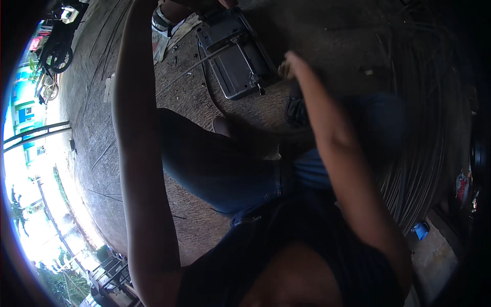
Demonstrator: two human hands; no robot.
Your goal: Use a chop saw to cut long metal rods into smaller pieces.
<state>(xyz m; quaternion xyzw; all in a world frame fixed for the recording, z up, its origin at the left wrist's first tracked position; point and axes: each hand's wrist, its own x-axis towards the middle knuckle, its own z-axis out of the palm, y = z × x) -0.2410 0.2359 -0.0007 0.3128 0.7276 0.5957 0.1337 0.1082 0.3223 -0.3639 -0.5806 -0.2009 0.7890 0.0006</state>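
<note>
A dark metal machine base [227,69] with a clamp and a long screw lies on the ground ahead, looking like the bed of a cut-off saw. Into the clamp from the left runs a thin metal rod [192,68]. Just right of the base hangs my right hand [289,65], beside its edge and apparently apart from it; its fingers are dim and smeared. My left arm [138,128] reaches up past the top edge, so the left hand is out of sight. Some skin and a pale band [161,21] show at the top, too cut off to identify.
Long thin rods [409,174] lie along the right side. A dark cable [208,89] runs beside the base. My shoe [295,110] is close to the base's near right corner. A motorcycle [59,51] stands far left, and a blue object [421,230] lies at right.
</note>
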